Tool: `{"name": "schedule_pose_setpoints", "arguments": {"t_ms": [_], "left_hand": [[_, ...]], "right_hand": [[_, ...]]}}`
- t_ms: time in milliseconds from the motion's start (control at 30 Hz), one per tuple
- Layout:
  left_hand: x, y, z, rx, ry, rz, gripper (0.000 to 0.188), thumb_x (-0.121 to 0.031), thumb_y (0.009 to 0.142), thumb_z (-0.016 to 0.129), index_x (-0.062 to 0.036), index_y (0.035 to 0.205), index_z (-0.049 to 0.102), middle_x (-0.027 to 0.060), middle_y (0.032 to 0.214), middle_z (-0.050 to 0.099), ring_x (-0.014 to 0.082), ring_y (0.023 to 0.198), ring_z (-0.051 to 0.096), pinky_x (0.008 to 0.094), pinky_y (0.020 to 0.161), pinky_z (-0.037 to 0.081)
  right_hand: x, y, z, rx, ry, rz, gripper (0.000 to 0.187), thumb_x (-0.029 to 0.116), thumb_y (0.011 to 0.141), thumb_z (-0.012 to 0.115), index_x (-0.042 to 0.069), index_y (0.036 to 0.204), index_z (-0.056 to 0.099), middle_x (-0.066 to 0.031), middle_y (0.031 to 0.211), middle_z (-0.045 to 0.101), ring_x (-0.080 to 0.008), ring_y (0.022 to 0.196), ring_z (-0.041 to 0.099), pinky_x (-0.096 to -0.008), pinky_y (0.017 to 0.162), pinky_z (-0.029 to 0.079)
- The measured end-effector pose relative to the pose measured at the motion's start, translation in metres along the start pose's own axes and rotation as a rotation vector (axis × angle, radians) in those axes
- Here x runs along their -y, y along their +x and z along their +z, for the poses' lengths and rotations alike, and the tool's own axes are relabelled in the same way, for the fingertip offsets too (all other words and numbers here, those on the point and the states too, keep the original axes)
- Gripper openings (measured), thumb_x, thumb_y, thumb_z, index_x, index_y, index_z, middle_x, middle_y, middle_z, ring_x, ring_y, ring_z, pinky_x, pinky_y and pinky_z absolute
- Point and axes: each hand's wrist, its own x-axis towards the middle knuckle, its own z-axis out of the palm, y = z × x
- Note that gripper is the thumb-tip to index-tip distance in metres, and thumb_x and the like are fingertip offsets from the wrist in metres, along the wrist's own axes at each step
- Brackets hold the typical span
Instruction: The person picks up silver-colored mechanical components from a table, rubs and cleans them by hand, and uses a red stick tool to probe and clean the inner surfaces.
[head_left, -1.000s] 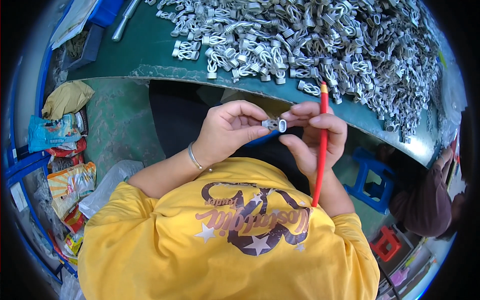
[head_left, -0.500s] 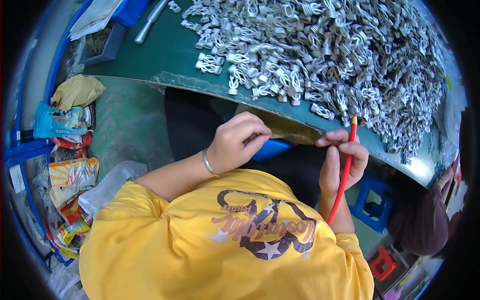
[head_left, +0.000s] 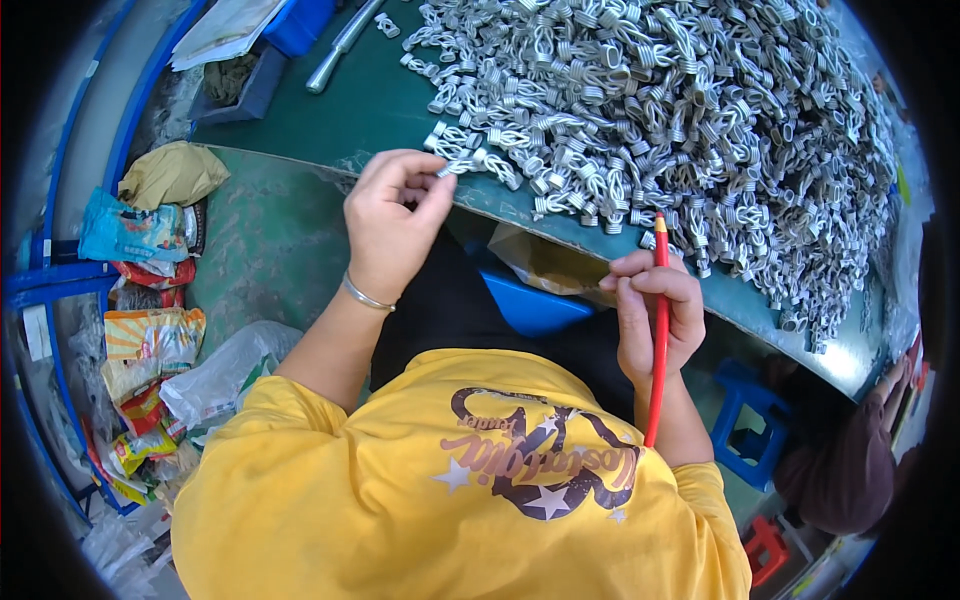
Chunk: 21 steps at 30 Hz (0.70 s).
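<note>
At the near edge of the green table, my left hand pinches a small silver looped piece with a ribbed collar, between thumb and fingertips. The piece lies beside others at the left fringe of a big heap of similar silver pieces. My right hand is closed around a long red pencil. Its pale tip points away from me, close to the heap's near edge. Whether the right fingertips also hold something small cannot be made out.
Below the table edge sit a tan bag or sheet and a blue surface. A blue stool and another person's dark sleeve are at right. Colourful packets line the left; a metal tool lies far left on the table.
My left hand has moved left and forward from in front of me to the silver pieces at the table edge. My right hand, still with the red pencil, has shifted slightly left.
</note>
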Motion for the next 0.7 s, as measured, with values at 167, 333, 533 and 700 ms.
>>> {"name": "schedule_pose_setpoints", "arguments": {"t_ms": [167,333,533,700], "left_hand": [[0.009,0.001,-0.013,-0.050,-0.241,-0.103,0.015,0.006,0.076,0.061,0.0031,0.091,0.058,0.0057,0.085,0.058,0.0096,0.073,0.057,0.0203,0.067,0.048],[0.001,-0.016,0.000,-0.001,-0.548,-0.074,0.016,0.009,0.077,0.056,0.0035,0.092,0.055,0.0104,0.095,0.055,0.0150,0.077,0.058,0.0252,0.072,0.049],[-0.018,-0.037,0.022,0.285,-0.792,-0.065,0.018,0.009,0.076,0.057,0.0025,0.093,0.052,0.0124,0.099,0.051,0.0166,0.082,0.057,0.0278,0.075,0.049],[-0.026,-0.043,0.028,0.408,-0.775,-0.064,0.022,0.011,0.076,0.056,0.0041,0.097,0.052,0.0130,0.101,0.050,0.0169,0.089,0.056,0.0285,0.078,0.049]], "right_hand": [[-0.005,0.000,0.009,0.057,-0.050,0.031,0.018,-0.012,0.073,0.055,0.000,0.085,0.049,-0.0154,0.082,0.059,-0.0164,0.066,0.059,-0.0246,0.061,0.049],[-0.005,-0.001,0.011,0.037,-0.030,0.094,0.016,-0.011,0.076,0.053,0.000,0.087,0.049,-0.0154,0.085,0.059,-0.0159,0.068,0.060,-0.0241,0.063,0.050],[0.003,-0.002,0.019,-0.045,0.226,0.301,0.012,-0.001,0.088,0.044,-0.003,0.099,0.044,-0.0161,0.097,0.057,-0.0138,0.076,0.060,-0.0249,0.068,0.051],[0.006,-0.004,0.014,-0.027,0.341,0.400,0.012,0.000,0.087,0.048,-0.001,0.098,0.045,-0.0120,0.088,0.058,-0.0124,0.073,0.059,-0.0231,0.065,0.050]]}}
